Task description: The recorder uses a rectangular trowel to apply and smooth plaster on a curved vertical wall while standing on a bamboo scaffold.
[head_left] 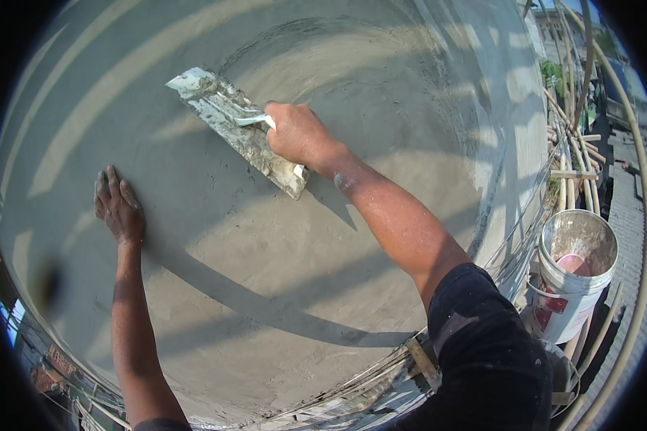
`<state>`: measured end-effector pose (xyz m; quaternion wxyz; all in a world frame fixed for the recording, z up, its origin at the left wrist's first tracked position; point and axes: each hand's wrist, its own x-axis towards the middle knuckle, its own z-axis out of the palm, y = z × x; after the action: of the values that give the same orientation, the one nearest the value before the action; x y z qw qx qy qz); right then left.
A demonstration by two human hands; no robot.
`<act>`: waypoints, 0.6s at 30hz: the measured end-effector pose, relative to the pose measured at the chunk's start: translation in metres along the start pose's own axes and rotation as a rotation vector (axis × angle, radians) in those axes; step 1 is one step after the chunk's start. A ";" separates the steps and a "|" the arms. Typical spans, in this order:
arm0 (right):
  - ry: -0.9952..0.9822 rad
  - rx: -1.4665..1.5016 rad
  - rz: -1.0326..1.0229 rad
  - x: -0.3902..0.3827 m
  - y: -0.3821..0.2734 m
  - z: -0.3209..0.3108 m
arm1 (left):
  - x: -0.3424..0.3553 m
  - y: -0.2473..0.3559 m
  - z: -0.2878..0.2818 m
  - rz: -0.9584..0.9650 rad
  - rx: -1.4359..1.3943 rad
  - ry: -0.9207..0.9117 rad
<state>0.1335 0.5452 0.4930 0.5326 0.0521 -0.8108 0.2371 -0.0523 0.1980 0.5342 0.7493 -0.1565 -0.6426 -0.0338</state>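
Note:
My right hand is closed round the pale handle of a plastering trowel. The trowel's long flat blade lies slantwise on the grey plastered wall, its back crusted with wet mortar. Further left, my left hand rests against the plaster with its fingers stretched out and holds nothing. Curved sweep marks show in the plaster above the trowel, and a rougher strip runs down the wall's right side. The blade's working face is hidden against the wall.
A white bucket, mortar-stained inside with something pinkish in it, stands at the right. Bamboo poles rise beside it, next to corrugated roofing. Below the wall are planks and poles. Bricks show at the lower left.

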 end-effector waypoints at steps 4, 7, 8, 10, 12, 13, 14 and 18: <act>-0.242 0.057 -0.074 -0.077 -0.016 0.053 | 0.002 0.001 0.009 0.030 -0.078 0.009; -0.026 0.118 0.030 -0.121 0.025 0.052 | -0.001 0.002 0.010 -0.002 -0.056 -0.010; 0.100 0.143 0.129 -0.124 0.041 0.032 | 0.000 -0.001 0.004 0.000 -0.059 -0.004; 0.438 0.191 0.226 -0.117 0.094 -0.015 | 0.002 -0.003 -0.003 -0.009 -0.037 -0.001; 0.601 0.162 0.179 -0.098 0.162 -0.076 | 0.000 -0.003 -0.002 -0.006 -0.024 0.003; 0.674 0.158 0.334 -0.086 0.207 -0.104 | 0.001 0.006 0.003 -0.010 -0.016 0.004; 0.623 0.217 0.485 -0.074 0.225 -0.129 | 0.000 0.004 0.004 -0.009 -0.007 0.003; 0.592 -0.228 0.214 -0.041 0.266 -0.157 | 0.006 0.024 0.016 0.017 -0.031 0.034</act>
<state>0.1927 0.8421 0.4188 0.7195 -0.1645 -0.6431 0.2043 -0.0608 0.2265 0.5376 0.7578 -0.1727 -0.6279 -0.0401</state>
